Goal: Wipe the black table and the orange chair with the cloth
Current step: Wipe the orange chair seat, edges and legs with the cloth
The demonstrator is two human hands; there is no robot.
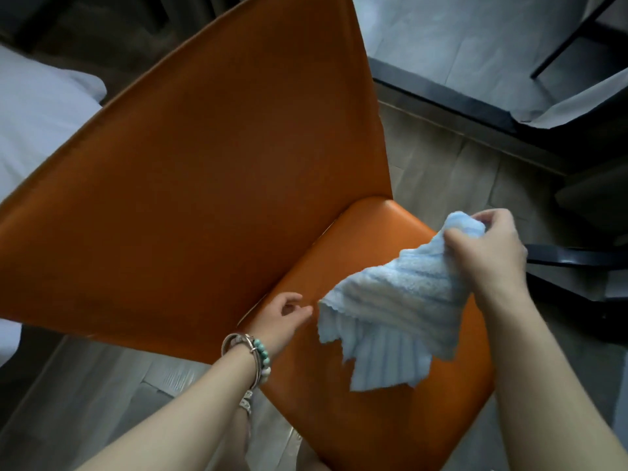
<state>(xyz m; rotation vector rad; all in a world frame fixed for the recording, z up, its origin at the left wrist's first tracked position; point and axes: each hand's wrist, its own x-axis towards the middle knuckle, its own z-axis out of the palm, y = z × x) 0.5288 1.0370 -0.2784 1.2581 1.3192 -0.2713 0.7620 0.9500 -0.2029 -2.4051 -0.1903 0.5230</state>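
Note:
The orange chair fills the middle of the view, its tall backrest leaning toward the left and its seat below right. My right hand grips the top of a light blue ribbed cloth, which hangs down over the seat. My left hand, with bracelets on the wrist, hovers just left of the cloth's lower edge, fingers apart and holding nothing. The black table shows only as a dark edge at the right.
White bedding lies at the left behind the backrest. A grey-covered surface with a dark frame and thin black legs stands at the upper right. Pale wood-look floor runs between the chair and that furniture.

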